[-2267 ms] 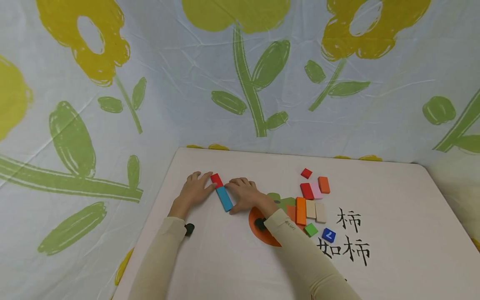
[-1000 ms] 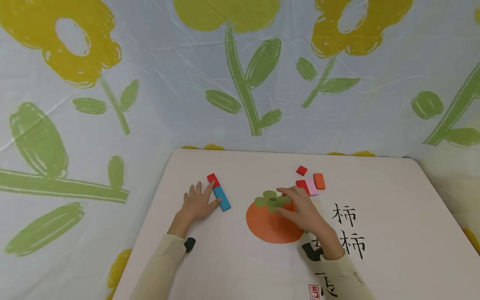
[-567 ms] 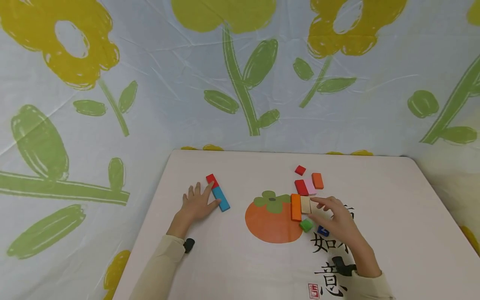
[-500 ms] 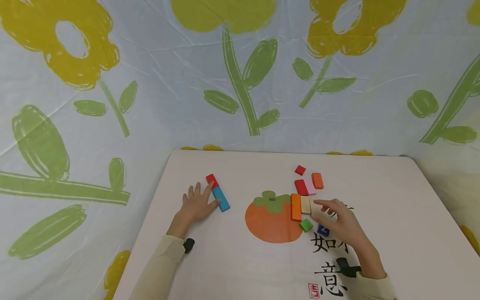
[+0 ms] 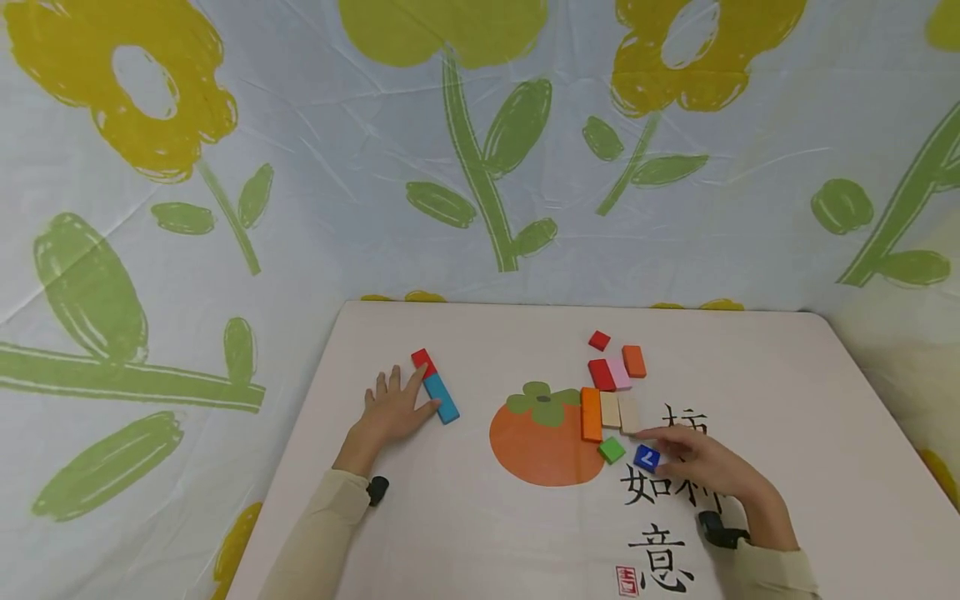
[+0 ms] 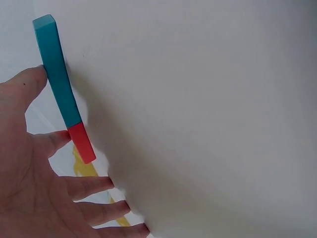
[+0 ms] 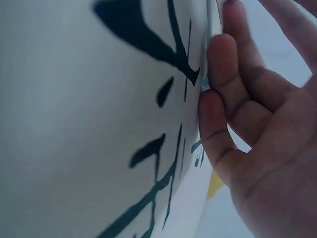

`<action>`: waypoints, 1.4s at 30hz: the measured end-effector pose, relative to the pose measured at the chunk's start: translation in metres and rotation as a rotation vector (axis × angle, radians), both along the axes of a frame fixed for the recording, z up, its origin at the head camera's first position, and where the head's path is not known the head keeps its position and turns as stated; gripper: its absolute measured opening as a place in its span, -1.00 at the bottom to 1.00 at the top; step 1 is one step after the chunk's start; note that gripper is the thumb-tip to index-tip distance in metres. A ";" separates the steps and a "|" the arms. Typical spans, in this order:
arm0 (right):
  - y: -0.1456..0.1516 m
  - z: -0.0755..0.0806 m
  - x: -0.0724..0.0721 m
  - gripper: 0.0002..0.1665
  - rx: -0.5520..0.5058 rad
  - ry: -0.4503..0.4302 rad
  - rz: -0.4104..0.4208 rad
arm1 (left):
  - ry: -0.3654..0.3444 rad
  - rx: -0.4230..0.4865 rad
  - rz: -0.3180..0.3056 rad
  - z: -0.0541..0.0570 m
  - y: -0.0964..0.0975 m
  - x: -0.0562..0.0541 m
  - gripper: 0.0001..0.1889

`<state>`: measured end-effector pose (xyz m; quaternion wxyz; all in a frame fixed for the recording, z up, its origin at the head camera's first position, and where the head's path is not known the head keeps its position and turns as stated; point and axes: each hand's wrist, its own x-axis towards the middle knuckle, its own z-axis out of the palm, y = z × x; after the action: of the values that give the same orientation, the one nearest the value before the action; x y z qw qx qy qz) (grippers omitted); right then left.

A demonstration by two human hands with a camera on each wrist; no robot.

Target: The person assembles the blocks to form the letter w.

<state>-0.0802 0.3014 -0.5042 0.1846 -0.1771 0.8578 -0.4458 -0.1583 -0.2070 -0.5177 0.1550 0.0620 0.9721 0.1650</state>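
My left hand (image 5: 392, 412) lies spread on the left part of the table, against a red block (image 5: 423, 362) and a longer blue block (image 5: 442, 400) set end to end. In the left wrist view its thumb (image 6: 35, 82) touches the blue block and its index fingertip the red one. At the right, my right hand (image 5: 705, 460) is low over the table beside a small dark blue block with a white mark (image 5: 647, 457). Its index fingertip is by the lower end of a beige block (image 5: 628, 415), and its thumb is close to the dark blue block's right side. Nothing is gripped in it.
An orange block (image 5: 591, 415), another beige block (image 5: 611, 410) and a green block (image 5: 612, 451) lie left of the right hand. Red, pink (image 5: 619, 373) and orange-red (image 5: 633, 362) blocks sit behind. A persimmon picture (image 5: 540, 446) and black characters (image 5: 658, 560) mark the tabletop (image 5: 465, 533).
My right hand has left the red and blue blocks, crossed right over the persimmon picture and the beige blocks, and come down beside the dark blue block. My left hand has spread and stayed.
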 end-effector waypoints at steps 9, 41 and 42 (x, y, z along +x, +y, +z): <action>0.002 -0.006 -0.004 -0.61 0.003 0.020 0.063 | -0.006 -0.013 -0.003 -0.003 0.000 0.001 -0.14; -0.075 0.006 0.002 -0.62 -0.092 0.219 -0.118 | -0.015 -0.006 0.004 0.002 -0.001 0.003 -0.14; -0.079 0.006 0.001 -0.63 -0.095 0.206 -0.128 | -0.012 -0.006 0.004 0.002 -0.001 0.003 -0.14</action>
<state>-0.0795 0.2228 -0.4978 0.0582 -0.1752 0.8598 -0.4762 -0.1555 -0.2076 -0.5158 0.1608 0.0584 0.9717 0.1629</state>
